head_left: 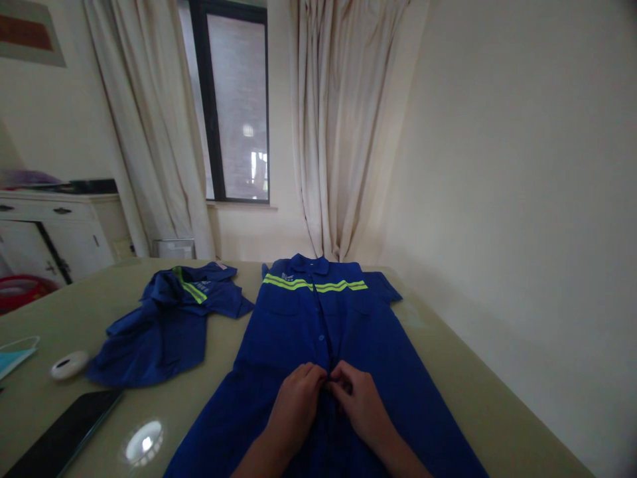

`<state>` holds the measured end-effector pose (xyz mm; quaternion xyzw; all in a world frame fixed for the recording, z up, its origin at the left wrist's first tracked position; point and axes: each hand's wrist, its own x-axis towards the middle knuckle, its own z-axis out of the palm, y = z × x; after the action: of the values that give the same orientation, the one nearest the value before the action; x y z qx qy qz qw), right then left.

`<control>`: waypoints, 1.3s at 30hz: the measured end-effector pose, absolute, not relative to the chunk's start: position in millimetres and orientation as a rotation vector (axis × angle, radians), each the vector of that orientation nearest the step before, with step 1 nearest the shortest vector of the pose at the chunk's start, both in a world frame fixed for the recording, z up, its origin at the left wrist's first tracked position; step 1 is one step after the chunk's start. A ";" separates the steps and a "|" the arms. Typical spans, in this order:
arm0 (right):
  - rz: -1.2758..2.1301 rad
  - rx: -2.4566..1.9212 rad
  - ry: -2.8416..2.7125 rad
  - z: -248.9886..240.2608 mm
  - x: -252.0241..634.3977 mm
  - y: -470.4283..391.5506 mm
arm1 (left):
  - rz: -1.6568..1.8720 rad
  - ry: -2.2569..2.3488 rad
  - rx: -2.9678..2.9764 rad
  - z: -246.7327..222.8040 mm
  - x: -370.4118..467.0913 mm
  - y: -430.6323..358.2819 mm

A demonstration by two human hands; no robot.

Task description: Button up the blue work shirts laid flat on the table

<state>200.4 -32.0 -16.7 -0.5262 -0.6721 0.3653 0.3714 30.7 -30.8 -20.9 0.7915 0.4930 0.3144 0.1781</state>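
Note:
A blue work shirt with a yellow-green reflective stripe across the chest lies spread on the table, collar away from me. Its front placket runs toward me, and a button shows just beyond my hands. My left hand is closed, pinching the placket edge from the left. Opposite it, my right hand pinches the other edge with thumb and forefinger. The fingertips of both hands nearly meet at the front opening. Whatever button sits between them is hidden by the fingers.
On the table to the left lies a second blue shirt, crumpled. Nearer are a white oval object, a dark phone and a blue face mask. A wall borders the right side; curtains hang behind.

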 end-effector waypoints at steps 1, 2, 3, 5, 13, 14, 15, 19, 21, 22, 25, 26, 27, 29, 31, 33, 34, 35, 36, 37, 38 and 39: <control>0.887 -1.372 -1.752 -15.3 200.4 -32.6 | 0.912 1.364 2.204 -21.1 30.7 -30.6; 0.829 -1.393 -1.781 -14.4 200.4 -32.9 | 0.939 1.333 2.163 -21.1 30.9 -30.6; 0.761 -1.410 -1.810 -14.0 200.4 -33.1 | 0.968 1.308 2.121 -20.7 31.4 -30.9; 0.633 -1.430 -1.870 -14.5 200.0 -33.2 | 1.012 1.306 2.039 -19.4 33.0 -31.8; 0.587 -1.459 -1.930 -15.4 198.4 -33.8 | 0.985 1.321 1.846 -17.2 31.1 -25.9; 0.599 -1.462 -1.920 -14.5 198.3 -33.8 | 0.980 1.318 1.837 -17.8 29.8 -24.2; 0.603 -1.467 -1.910 -13.6 198.2 -34.0 | 0.980 1.314 1.830 -18.6 28.6 -22.5; 0.554 -1.447 -1.900 -10.4 196.5 -35.4 | 1.038 1.278 1.744 -23.8 26.0 -16.7; 0.529 -1.406 -1.891 -9.5 195.5 -36.0 | 1.061 1.248 1.680 -26.1 25.5 -14.7; 0.533 -1.387 -1.876 -9.2 195.2 -35.8 | 1.065 1.237 1.663 -26.5 25.3 -14.2; 0.633 -1.368 -1.780 -10.0 195.5 -31.8 | 1.049 1.226 1.708 -23.5 24.9 -15.0; 0.691 -1.374 -1.732 -10.9 196.0 -29.5 | 1.035 1.226 1.744 -21.1 24.9 -15.8; 0.759 -1.380 -1.676 -11.9 196.5 -27.1 | 1.019 1.225 1.782 -18.4 24.9 -16.8; 0.902 -1.377 -1.542 -14.5 197.4 -22.5 | 0.988 1.219 1.865 -13.3 25.1 -18.3; 1.039 -1.356 -1.399 -17.0 197.6 -19.8 | 0.971 1.203 1.963 -10.9 25.4 -19.1; 1.149 -1.336 -1.289 -18.8 197.1 -18.9 | 0.972 1.185 2.073 -12.4 25.8 -19.3; 1.192 -1.328 -1.253 -19.4 196.8 -18.8 | 0.975 1.181 2.123 -14.3 26.1 -19.5; 1.227 -1.321 -1.229 -19.9 196.5 -18.7 | 0.981 1.188 2.162 -16.5 26.4 -19.8; 1.248 -1.315 -1.220 -20.4 196.5 -18.4 | 0.985 1.208 2.191 -18.8 26.8 -20.4; 1.255 -1.311 -1.224 -20.9 196.7 -17.9 | 0.983 1.236 2.213 -20.7 27.2 -21.2; 1.252 -1.312 -1.244 -21.2 197.2 -17.2 | 0.975 1.267 2.233 -22.1 27.5 -22.1; 1.240 -1.319 -1.273 -21.4 198.1 -16.5 | 0.964 1.296 2.252 -22.8 27.8 -23.1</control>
<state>198.1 -16.5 -21.4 -0.5330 -0.5143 0.5010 0.4477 27.8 -23.1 -22.8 0.7988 0.4597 0.3418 0.1838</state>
